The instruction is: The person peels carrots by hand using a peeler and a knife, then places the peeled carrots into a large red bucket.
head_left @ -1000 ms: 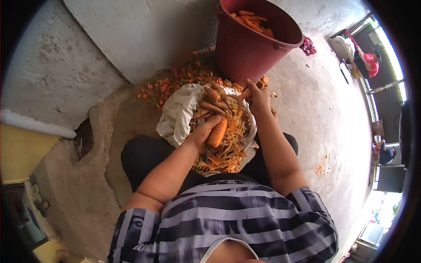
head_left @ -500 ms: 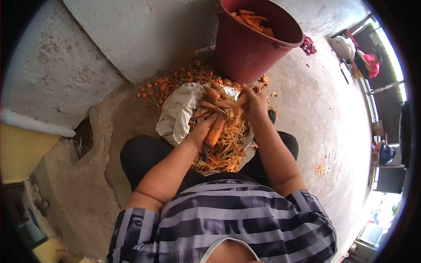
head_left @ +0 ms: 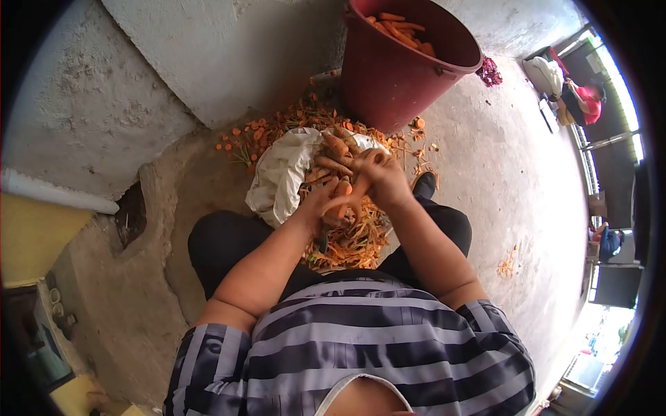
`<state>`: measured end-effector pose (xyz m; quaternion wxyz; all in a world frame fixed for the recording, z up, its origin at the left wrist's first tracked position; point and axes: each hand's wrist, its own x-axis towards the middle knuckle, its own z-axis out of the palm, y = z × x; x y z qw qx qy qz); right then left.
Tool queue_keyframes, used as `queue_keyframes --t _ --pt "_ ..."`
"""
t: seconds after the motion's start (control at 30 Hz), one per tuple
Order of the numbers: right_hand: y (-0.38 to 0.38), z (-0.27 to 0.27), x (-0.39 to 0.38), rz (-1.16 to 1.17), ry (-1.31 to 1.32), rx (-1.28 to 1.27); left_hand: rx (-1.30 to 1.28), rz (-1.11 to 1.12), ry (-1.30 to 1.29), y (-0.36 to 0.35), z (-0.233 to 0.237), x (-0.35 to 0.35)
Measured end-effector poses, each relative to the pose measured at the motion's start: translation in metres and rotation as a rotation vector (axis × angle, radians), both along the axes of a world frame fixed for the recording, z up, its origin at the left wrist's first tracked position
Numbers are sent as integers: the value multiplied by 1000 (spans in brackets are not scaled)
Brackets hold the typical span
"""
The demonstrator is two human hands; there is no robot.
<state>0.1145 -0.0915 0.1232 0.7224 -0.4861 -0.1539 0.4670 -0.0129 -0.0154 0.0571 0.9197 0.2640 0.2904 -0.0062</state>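
My left hand [head_left: 316, 205] is closed around a carrot [head_left: 342, 188] above the pile of peelings. In my right hand [head_left: 388, 182] is a brownish Y-shaped peeler [head_left: 359, 191], its forked end lying across that carrot. The blade itself is too small to make out. Beyond my hands, several unpeeled carrots [head_left: 336, 144] rest on a white sack [head_left: 279, 166]. Orange and brown peelings [head_left: 354, 243] are heaped between my legs, just under both hands.
A large red bucket [head_left: 406, 87] with carrots [head_left: 401, 31] inside stands ahead against the wall. Carrot slices and trimmings [head_left: 258, 132] litter the floor around its base. At far right, a person in a pink top [head_left: 591, 104] is near the wall openings.
My right hand has come down and left with the peeler, bringing its forked end over the carrot. My left hand keeps its grip on the carrot in nearly the same place.
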Motion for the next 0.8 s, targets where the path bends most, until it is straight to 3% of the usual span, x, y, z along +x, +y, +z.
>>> queue_keyframes --t 0.07,0.13,0.17,0.2,0.27,0.4,0.47,0.6,0.63,0.7,0.8 --pt "3 -6 2 60 -5 -48 36 14 -48 -3 1 2" --pt "10 -48 43 -150 -53 -129 -67 -42 -9 -3 -8 5" --pt "11 -32 53 -245 -78 -251 -117 -68 10 -2 -12 5" --pt "11 -45 76 -283 -329 -349 -124 -69 7 -3 -10 4" --pt "9 -66 95 -370 -228 -157 -132 -71 0 -3 -2 3" --pt "-4 -13 19 -53 -31 -125 -83 7 -21 -1 -1 5" --pt "-1 -16 -5 88 4 30 -133 59 -70 -5 1 6" --pt "15 -42 54 -318 -35 -233 -30 -90 -49 -3 -9 4" --pt "15 -44 74 -325 -340 -360 -24 -98 -21 -3 -2 4" --pt "8 -49 81 -334 -184 -200 -58 -88 -19 0 -2 3" --pt "5 -13 29 -250 47 -100 -98 -28 -33 0 -13 2"
